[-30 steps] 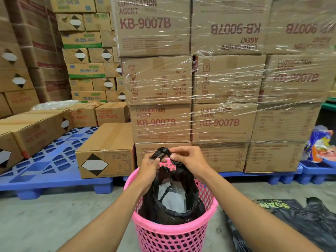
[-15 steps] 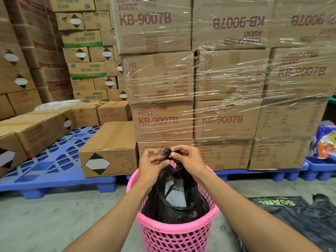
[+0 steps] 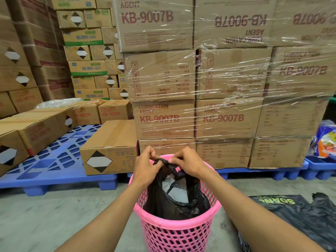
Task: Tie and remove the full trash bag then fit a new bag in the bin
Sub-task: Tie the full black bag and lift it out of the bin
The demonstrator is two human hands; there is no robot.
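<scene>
A pink perforated plastic bin (image 3: pixel 174 235) stands on the concrete floor in front of me. Inside it sits a black trash bag (image 3: pixel 163 204) with pale rubbish showing through its gap. My left hand (image 3: pixel 145 166) and my right hand (image 3: pixel 189 162) meet above the bin's far rim. Both pinch the bag's gathered black handles between their fingertips, and the handles bunch into a twisted strip between the hands. A flat black bag with yellow-green lettering (image 3: pixel 298 213) lies on the floor to the right of the bin.
Shrink-wrapped cartons marked KB-9007B (image 3: pixel 218 84) rise just behind the bin on a blue pallet (image 3: pixel 272 172). A single carton (image 3: pixel 109 150) sits on another blue pallet (image 3: pixel 51 160) at left. Colourful packaging (image 3: pixel 325 140) lies at the far right.
My hands have drawn closer together over the bin, and the bag's handles are pulled tighter between the fingertips. The view has tilted slightly downward.
</scene>
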